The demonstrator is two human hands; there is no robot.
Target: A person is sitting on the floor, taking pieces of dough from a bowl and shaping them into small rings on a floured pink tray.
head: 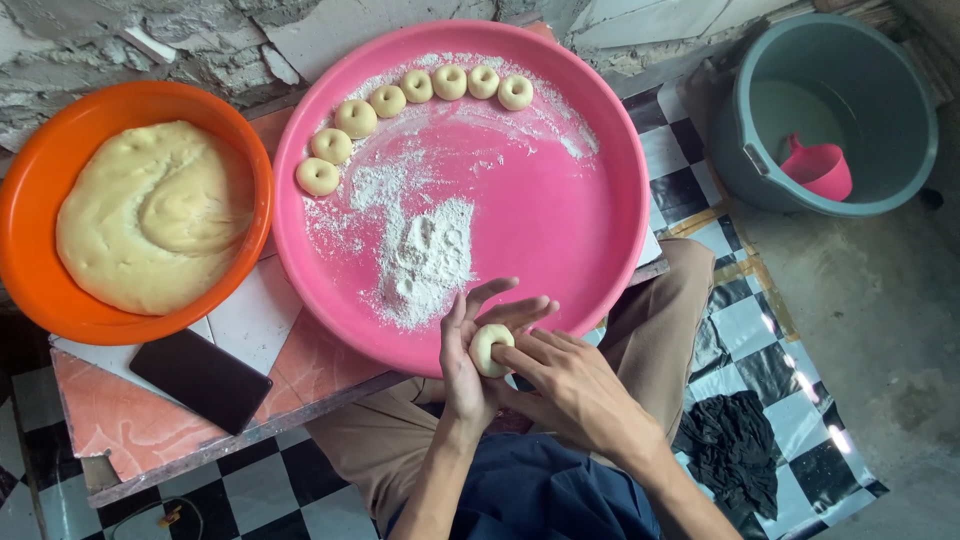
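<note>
Filling the middle, a pink tray point(600, 200) holds a flour heap point(425, 255) and seven dough rings point(387, 101) curving along its far-left rim. Left of it an orange bowl point(30, 190) carries a pale dough mass point(150, 215); a grey bucket point(900, 150) with a pink scoop point(820, 168) stands far right. A black phone point(200, 378) lies on the tiled board. At the tray's near rim, a small, smooth, cream-coloured ring point(490, 348) rests in the half-open left hand point(465, 365), while right hand point(575, 390) fingers pinch it.
</note>
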